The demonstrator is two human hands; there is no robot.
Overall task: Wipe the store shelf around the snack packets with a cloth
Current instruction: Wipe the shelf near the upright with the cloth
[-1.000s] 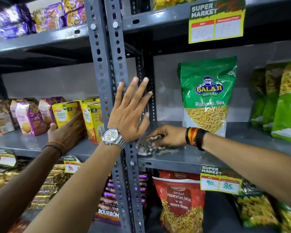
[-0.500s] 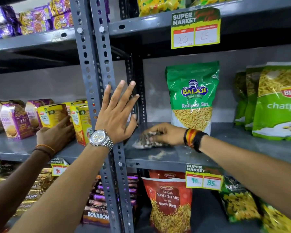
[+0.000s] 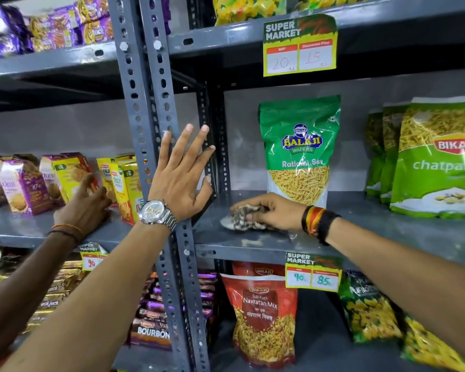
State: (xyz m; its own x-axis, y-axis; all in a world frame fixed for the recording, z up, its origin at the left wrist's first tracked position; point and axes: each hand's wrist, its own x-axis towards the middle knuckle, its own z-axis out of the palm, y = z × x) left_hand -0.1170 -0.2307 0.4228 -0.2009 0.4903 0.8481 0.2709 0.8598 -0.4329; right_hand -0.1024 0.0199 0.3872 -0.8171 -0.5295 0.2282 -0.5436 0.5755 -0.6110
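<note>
The fingers (image 3: 188, 146) of the left hand (image 3: 179, 181) are spread wide and laid flat against the slotted steel upright (image 3: 142, 108), holding nothing; this hand serves as a brace. A third hand (image 3: 83, 208), belonging to another person, rests among the biscuit cartons (image 3: 124, 183) in the bay to the left. To the right of the upright, the right hand (image 3: 269, 210) is curled over a crumpled patterned cloth (image 3: 242, 218), pressing it on the shelf (image 3: 253, 245) near its front left corner. The cloth protrudes leftward beyond the fingertips, toward the upright. The Balaji Ratlami Sev packet (image 3: 298, 149) stands upright just behind the right hand, apart from the cloth. Unwiped shelf likely extends rightward along the front edge toward the Bikaji packets (image 3: 438, 159); the right hand is nearer.
</note>
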